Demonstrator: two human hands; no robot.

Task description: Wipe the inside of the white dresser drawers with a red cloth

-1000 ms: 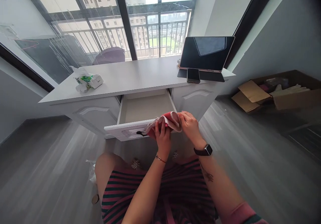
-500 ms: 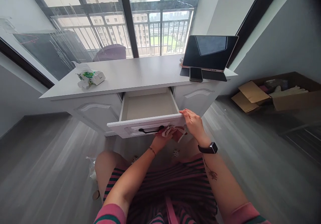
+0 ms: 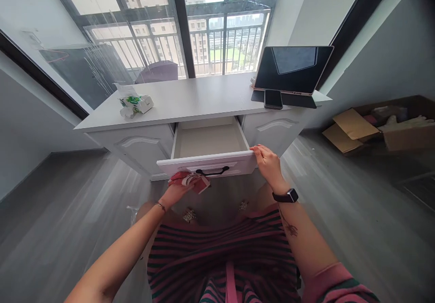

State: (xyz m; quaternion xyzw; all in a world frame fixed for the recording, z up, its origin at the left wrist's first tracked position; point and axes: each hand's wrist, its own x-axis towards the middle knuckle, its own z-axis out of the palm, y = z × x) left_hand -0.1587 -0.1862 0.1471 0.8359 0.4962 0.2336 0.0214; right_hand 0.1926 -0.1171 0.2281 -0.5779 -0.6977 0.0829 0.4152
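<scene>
- Cloth [image 3: 190, 181], red and white and bunched up, is being pressed against the lower left of the drawer front [image 3: 207, 164], just left of the black handle [image 3: 212, 172] and partly below the panel's bottom edge.
- Left hand [image 3: 178, 189] is closing around that cloth, fingers curled over it from beneath, so it is gripping the rag and nothing else.
- Right hand [image 3: 269, 163] is resting on the top right corner of the drawer front, fingers hooked over the rim; it is grasping the panel itself, steadying the open drawer.
- Drawer interior [image 3: 210, 141] is showing bare and pale, pulled well out of the white desk [image 3: 190, 99].
- Tablet [image 3: 292, 69] is standing propped at the desk's right end with a phone [image 3: 273, 99] lying flat just in front of it, near the desktop's front edge; a tissue pack [image 3: 136, 104] is sitting near the left end.
- Cardboard box [image 3: 380, 128] is lying open on the floor to the right, well apart from the hands.
- Risk, as I judge it: pushing sideways with the cloth could be racking the extended drawer on its runners, or driving it shut onto the right hand's fingers hooked over the rim.
- Loose folds of the cloth are hanging close to the handle and could be snagging on it.
- Jolting the desk hard could be tipping the propped tablet or nudging the phone off the edge.
</scene>
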